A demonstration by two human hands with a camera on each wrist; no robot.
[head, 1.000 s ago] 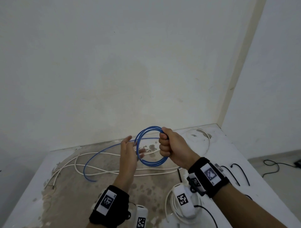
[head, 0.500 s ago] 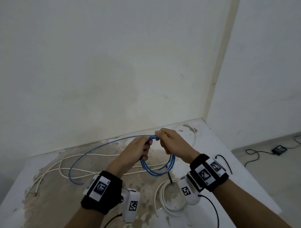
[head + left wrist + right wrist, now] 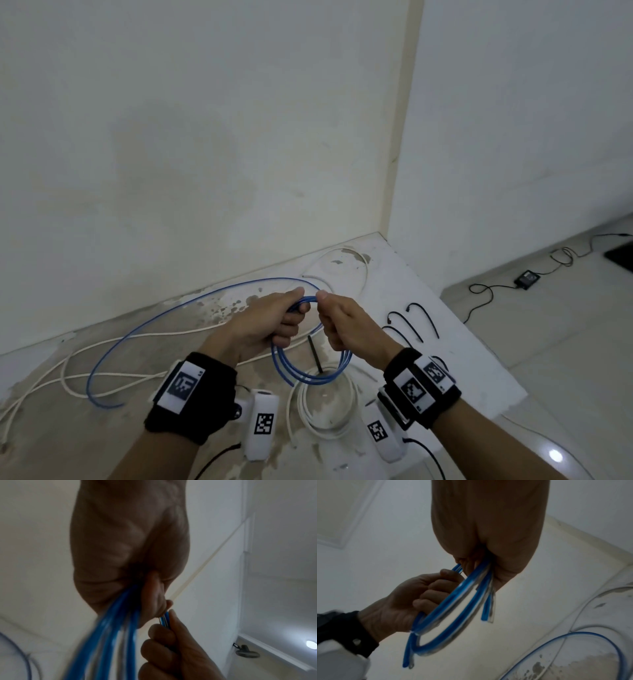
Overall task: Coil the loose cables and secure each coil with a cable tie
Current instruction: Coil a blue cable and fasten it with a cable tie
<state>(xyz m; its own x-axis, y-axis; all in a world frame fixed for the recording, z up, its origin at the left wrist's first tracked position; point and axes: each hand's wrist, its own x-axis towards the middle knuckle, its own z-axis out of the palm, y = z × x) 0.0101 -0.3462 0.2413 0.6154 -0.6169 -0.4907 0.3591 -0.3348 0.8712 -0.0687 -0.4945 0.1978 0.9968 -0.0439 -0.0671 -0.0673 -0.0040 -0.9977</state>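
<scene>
A blue cable [image 3: 310, 375] hangs in a small coil of several turns above the stained white table [image 3: 455, 353]. My left hand [image 3: 274, 322] grips the coil's top from the left, fingers curled round the strands [image 3: 109, 635]. My right hand [image 3: 337, 320] grips the same bundle just to the right [image 3: 471, 588]. The cable's loose tail [image 3: 113, 349] arcs back and left over the table, its end near the left front. A white cable coil [image 3: 322, 407] lies on the table under the blue one. Black cable ties [image 3: 419, 320] lie to the right.
A long loose white cable [image 3: 82, 371] sprawls over the table's left and loops to the back right corner [image 3: 359, 270]. A wall stands close behind the table. On the floor at right lie a black adapter [image 3: 527, 278] and its cord.
My left hand has closed on the coil's top beside my right hand. Both hands with the coil now sit lower and nearer to me. The blue tail swung into a wider arc.
</scene>
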